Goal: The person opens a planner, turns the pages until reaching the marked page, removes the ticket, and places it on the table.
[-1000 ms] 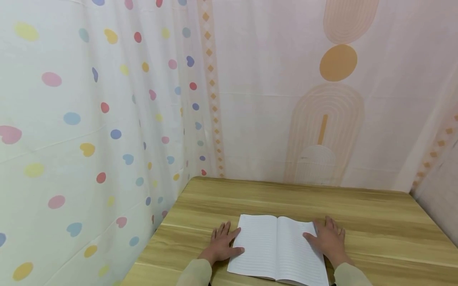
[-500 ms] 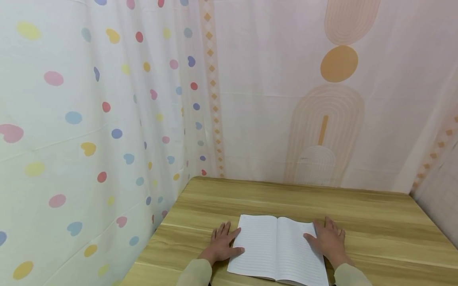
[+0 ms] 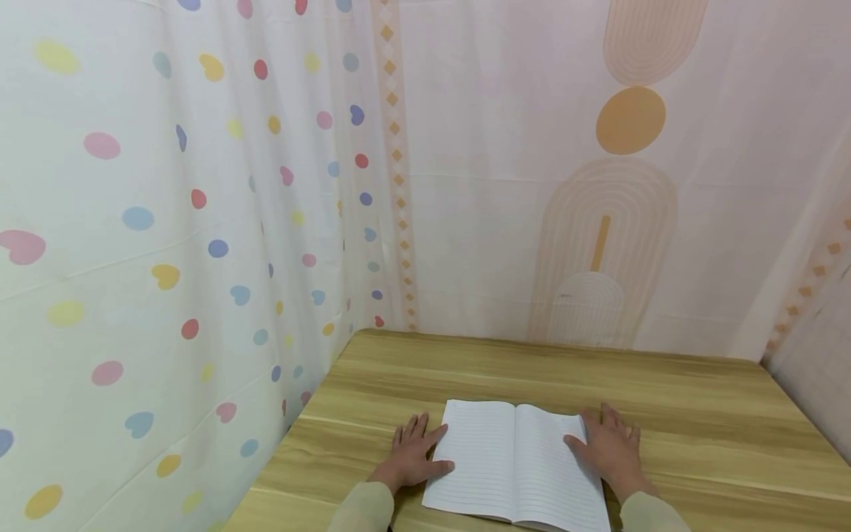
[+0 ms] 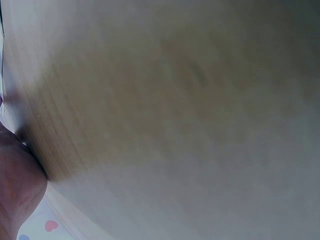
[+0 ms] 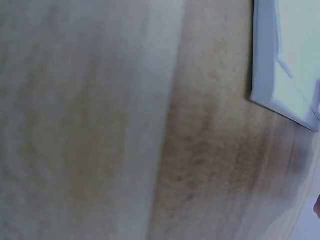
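Note:
An open notebook (image 3: 475, 465) with blank lined pages lies on the wooden table, its spine running away from the person. At its left edge rests my left hand (image 3: 411, 459), fingers spread, thumb on the left page and the other fingers mostly on the table. My right hand (image 3: 610, 449) rests along the right edge, thumb over the right page and fingers reaching onto the tabletop. Part of the left hand (image 4: 20, 182) shows in the left wrist view, against the table. In the right wrist view a notebook corner (image 5: 290, 90) appears at the upper right.
The wood-grain table (image 3: 505, 362) extends behind and to both sides of the notebook. A dotted curtain (image 3: 166, 244) hangs along the left side, and a patterned curtain (image 3: 479, 222) hangs behind the table's far edge.
The right hand's fingers have shifted very slightly. The head view has tilted a little; the notebook and left hand stay where they were.

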Demonstrator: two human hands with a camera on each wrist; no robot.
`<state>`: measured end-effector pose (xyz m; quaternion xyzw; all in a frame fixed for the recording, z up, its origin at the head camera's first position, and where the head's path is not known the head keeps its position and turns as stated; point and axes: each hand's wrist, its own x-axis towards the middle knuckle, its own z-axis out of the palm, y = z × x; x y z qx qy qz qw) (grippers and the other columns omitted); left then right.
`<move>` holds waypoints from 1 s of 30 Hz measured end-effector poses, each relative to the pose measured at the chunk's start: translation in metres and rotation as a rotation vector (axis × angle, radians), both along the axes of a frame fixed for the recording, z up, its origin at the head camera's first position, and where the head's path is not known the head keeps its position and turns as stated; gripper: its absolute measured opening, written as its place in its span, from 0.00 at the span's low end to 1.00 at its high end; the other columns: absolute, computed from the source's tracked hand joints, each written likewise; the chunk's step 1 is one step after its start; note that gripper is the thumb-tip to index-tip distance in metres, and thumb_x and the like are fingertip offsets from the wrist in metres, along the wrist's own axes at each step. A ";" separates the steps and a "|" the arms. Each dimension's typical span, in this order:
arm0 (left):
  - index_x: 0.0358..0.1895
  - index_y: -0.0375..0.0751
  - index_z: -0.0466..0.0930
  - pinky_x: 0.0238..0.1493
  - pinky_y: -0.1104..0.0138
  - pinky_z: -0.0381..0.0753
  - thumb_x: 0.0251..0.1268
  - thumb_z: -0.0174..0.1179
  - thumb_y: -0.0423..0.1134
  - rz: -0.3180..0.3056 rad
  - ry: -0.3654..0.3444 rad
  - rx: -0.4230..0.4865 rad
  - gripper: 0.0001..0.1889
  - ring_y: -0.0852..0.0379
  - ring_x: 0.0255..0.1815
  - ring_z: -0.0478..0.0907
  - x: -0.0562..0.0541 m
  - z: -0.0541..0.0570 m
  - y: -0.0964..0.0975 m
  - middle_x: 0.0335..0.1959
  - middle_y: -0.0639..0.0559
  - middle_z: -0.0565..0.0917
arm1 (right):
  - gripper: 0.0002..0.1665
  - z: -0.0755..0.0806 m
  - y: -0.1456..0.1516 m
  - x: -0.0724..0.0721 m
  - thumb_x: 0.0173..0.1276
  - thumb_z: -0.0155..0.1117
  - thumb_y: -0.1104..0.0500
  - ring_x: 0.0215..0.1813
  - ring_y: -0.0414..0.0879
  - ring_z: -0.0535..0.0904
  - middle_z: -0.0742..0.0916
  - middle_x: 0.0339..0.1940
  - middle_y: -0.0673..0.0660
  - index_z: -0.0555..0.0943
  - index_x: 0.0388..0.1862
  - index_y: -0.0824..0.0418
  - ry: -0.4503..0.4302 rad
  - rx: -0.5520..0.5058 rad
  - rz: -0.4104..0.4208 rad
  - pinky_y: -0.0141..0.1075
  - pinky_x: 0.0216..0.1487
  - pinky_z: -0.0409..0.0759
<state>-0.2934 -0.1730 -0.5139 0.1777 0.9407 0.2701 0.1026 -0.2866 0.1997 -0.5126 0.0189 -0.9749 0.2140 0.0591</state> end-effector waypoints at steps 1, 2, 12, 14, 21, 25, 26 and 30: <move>0.75 0.45 0.64 0.72 0.36 0.33 0.66 0.60 0.59 -0.002 0.000 -0.001 0.39 0.31 0.78 0.39 0.000 0.000 0.000 0.78 0.31 0.48 | 0.42 0.000 0.000 0.000 0.67 0.65 0.43 0.71 0.80 0.52 0.59 0.71 0.84 0.70 0.68 0.72 0.009 0.001 0.000 0.76 0.64 0.41; 0.75 0.44 0.64 0.72 0.36 0.33 0.66 0.60 0.59 -0.004 -0.001 0.001 0.39 0.31 0.78 0.39 0.000 0.000 0.000 0.78 0.30 0.48 | 0.42 0.000 0.000 0.000 0.67 0.65 0.44 0.71 0.80 0.52 0.59 0.71 0.84 0.70 0.68 0.72 0.016 0.001 -0.001 0.76 0.64 0.41; 0.76 0.44 0.63 0.72 0.38 0.29 0.64 0.58 0.64 -0.007 0.001 0.038 0.42 0.31 0.78 0.36 -0.003 -0.007 -0.001 0.78 0.30 0.47 | 0.31 -0.002 0.001 -0.007 0.67 0.68 0.53 0.63 0.71 0.71 0.77 0.62 0.75 0.76 0.63 0.70 0.041 -0.146 -0.030 0.67 0.60 0.66; 0.77 0.46 0.61 0.72 0.39 0.28 0.65 0.57 0.65 0.000 -0.006 0.026 0.42 0.33 0.79 0.34 -0.003 -0.008 -0.001 0.79 0.32 0.45 | 0.30 0.000 0.001 -0.008 0.67 0.68 0.55 0.56 0.64 0.77 0.81 0.55 0.71 0.76 0.64 0.70 0.029 -0.215 -0.030 0.60 0.56 0.73; 0.75 0.44 0.64 0.71 0.36 0.32 0.65 0.60 0.60 -0.003 0.000 0.015 0.40 0.30 0.78 0.38 -0.001 -0.002 0.000 0.78 0.30 0.47 | 0.31 0.008 0.005 -0.005 0.69 0.65 0.59 0.42 0.53 0.79 0.84 0.43 0.64 0.72 0.66 0.74 -0.012 -0.399 -0.056 0.45 0.41 0.79; 0.76 0.45 0.64 0.71 0.36 0.33 0.65 0.60 0.60 -0.001 0.011 -0.013 0.40 0.31 0.78 0.38 -0.001 -0.003 0.001 0.78 0.30 0.48 | 0.31 0.010 0.007 -0.001 0.69 0.63 0.61 0.29 0.47 0.75 0.81 0.35 0.59 0.70 0.67 0.75 -0.037 -0.491 -0.073 0.38 0.28 0.75; 0.75 0.45 0.64 0.71 0.36 0.33 0.65 0.60 0.60 -0.001 0.014 -0.013 0.39 0.31 0.78 0.39 -0.001 -0.003 0.001 0.78 0.30 0.48 | 0.31 0.010 0.008 -0.001 0.70 0.63 0.61 0.26 0.46 0.74 0.81 0.33 0.58 0.69 0.67 0.75 -0.045 -0.520 -0.075 0.36 0.26 0.74; 0.76 0.45 0.64 0.71 0.36 0.33 0.65 0.59 0.61 -0.002 0.013 -0.010 0.40 0.31 0.78 0.38 -0.002 -0.004 0.001 0.78 0.30 0.47 | 0.31 0.014 0.008 0.001 0.71 0.61 0.61 0.32 0.49 0.79 0.84 0.40 0.66 0.68 0.68 0.76 -0.074 -0.625 -0.080 0.38 0.30 0.78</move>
